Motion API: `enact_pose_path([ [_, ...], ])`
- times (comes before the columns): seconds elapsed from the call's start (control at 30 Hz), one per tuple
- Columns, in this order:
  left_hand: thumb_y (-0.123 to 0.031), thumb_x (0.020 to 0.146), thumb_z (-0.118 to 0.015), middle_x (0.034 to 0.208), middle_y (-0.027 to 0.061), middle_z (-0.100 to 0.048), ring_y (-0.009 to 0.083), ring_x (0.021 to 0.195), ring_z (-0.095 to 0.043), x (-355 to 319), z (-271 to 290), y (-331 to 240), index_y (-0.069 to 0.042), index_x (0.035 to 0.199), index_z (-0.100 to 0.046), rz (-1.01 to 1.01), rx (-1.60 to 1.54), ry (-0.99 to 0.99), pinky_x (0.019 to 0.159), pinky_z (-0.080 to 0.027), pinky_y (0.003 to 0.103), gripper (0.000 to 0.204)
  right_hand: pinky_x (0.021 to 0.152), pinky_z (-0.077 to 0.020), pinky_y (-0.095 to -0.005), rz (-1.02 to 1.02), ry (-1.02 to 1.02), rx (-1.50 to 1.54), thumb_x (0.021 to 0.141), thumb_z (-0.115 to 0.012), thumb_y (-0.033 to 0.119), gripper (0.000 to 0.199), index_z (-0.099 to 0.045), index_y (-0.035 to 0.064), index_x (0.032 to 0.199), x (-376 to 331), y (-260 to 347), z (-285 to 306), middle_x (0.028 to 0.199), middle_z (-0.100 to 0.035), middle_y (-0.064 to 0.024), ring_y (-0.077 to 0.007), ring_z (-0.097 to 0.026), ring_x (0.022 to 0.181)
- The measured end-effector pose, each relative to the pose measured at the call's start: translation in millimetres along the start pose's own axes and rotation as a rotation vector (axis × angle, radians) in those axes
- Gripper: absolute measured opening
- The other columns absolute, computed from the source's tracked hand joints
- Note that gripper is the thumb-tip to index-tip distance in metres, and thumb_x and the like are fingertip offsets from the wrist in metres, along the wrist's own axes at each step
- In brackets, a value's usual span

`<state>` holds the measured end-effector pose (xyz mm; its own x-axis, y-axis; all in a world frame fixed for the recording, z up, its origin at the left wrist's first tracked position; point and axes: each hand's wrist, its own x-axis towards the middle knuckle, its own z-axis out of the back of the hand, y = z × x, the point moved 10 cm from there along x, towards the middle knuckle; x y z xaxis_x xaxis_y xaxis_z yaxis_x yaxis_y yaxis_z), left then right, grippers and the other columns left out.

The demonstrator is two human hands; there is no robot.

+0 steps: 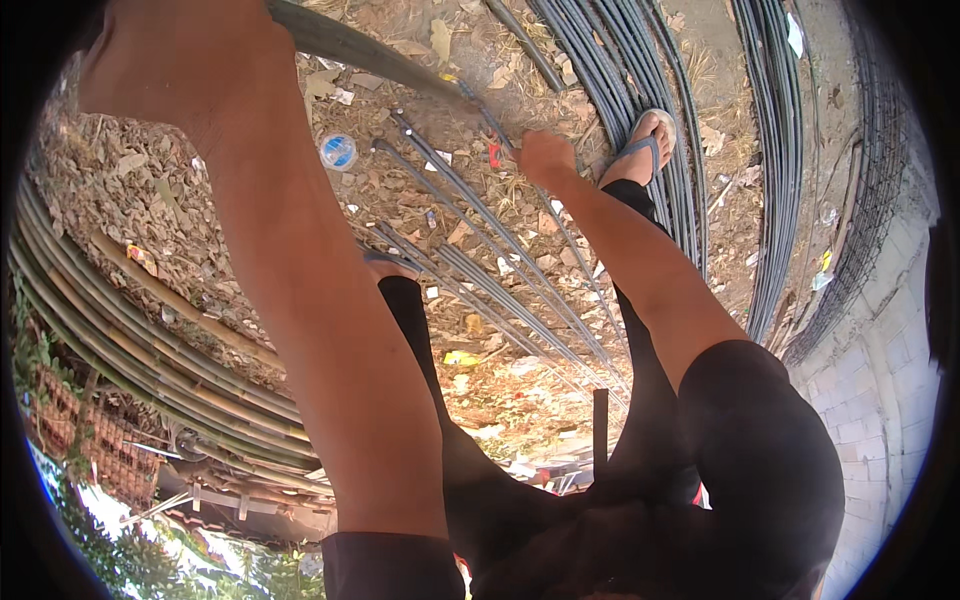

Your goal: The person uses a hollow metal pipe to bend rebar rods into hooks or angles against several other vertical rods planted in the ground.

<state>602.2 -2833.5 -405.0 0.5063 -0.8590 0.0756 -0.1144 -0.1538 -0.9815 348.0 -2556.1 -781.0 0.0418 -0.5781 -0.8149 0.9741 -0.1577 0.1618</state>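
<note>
My left hand [195,65] is at the upper left with its back toward me, closed around a long dark pipe [365,48]; most of its fingers are hidden. From that hand the pipe slants down to the right, and its far end meets a thin steel rod [487,115]. Beside that end my right hand [547,158] is closed around the rod, which runs on below the fist toward my legs. A small red piece [495,156] shows just left of the right fist. Several loose steel rods [470,205] lie on the ground between my feet.
My right sandalled foot [645,145] stands on a thick bundle of steel rods [610,60]. Farther right lie another bundle [770,150], wire mesh [868,200] and a pale block wall [870,400]. Bamboo poles [160,350] lie at the left. A clear plastic cup [338,152] sits among dry leaves.
</note>
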Motion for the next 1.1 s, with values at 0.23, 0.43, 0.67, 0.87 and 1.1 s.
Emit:
enact_pose_path([
  [0.23, -0.021, 0.087, -0.069, 0.053, 0.0058, -0.053, 0.0159, 0.046, -0.052, -5.4, 28.8, 11.5, -0.003, 0.059, -0.055, 0.147, 0.258, -0.228, 0.046, -0.044, 0.036, 0.036, 0.089, -0.0534, -0.0473, -0.266, -0.186, 0.228, 0.090, -0.060, 0.043, 0.041, -0.073, 0.0094, 0.109, -97.4, -113.3, 85.7, 0.104, -0.072, -0.0214, -0.0396, -0.068, 0.100],
  [0.43, -0.023, 0.087, -0.067, 0.053, 0.0070, -0.056, 0.0183, 0.049, -0.056, 10.1, 34.6, 23.8, 0.002, 0.059, -0.054, 0.062, 0.410, -0.104, 0.051, -0.045, 0.037, 0.039, 0.089, -0.0521, -0.0511, -0.662, -0.268, 0.090, 0.090, -0.058, 0.041, 0.041, -0.073, 0.0055, 0.103, -309.2, -219.9, 72.5, 0.102, -0.071, -0.0254, -0.0424, -0.067, 0.100],
  [0.67, -0.007, 0.088, -0.058, 0.051, 0.0110, -0.053, 0.0166, 0.044, -0.052, 4.7, 46.3, 25.2, 0.001, 0.058, -0.051, 0.222, 0.154, -0.036, 0.053, -0.058, 0.035, 0.032, 0.087, -0.0527, -0.0518, -0.773, -0.165, 0.103, 0.090, -0.058, 0.038, 0.036, -0.073, 0.0076, 0.100, -362.0, -208.0, 21.9, 0.099, -0.071, -0.0236, -0.0424, -0.068, 0.098],
  [0.87, -0.006, 0.088, -0.061, 0.054, 0.0099, -0.052, 0.0165, 0.046, -0.051, -15.7, 29.4, -4.7, 0.001, 0.060, -0.051, 0.034, 0.148, 0.013, 0.054, -0.057, 0.036, 0.030, 0.086, -0.0535, -0.0517, -0.394, -0.353, 0.239, 0.093, -0.056, 0.036, 0.032, -0.072, 0.0097, 0.100, -128.1, -139.2, 83.2, 0.100, -0.071, -0.0230, -0.0435, -0.068, 0.096],
  [1.1, -0.009, 0.089, -0.063, 0.059, 0.0097, -0.051, 0.0189, 0.050, -0.051, -20.9, 37.9, -3.8, -0.003, 0.062, -0.051, -0.057, 0.113, -0.012, 0.061, -0.058, 0.041, 0.030, 0.087, -0.0541, -0.0498, -0.035, -0.481, 0.173, 0.095, -0.054, 0.031, 0.031, -0.063, 0.0052, 0.110, 23.5, -22.7, 151.7, 0.107, -0.069, -0.0230, -0.0401, -0.068, 0.098],
])
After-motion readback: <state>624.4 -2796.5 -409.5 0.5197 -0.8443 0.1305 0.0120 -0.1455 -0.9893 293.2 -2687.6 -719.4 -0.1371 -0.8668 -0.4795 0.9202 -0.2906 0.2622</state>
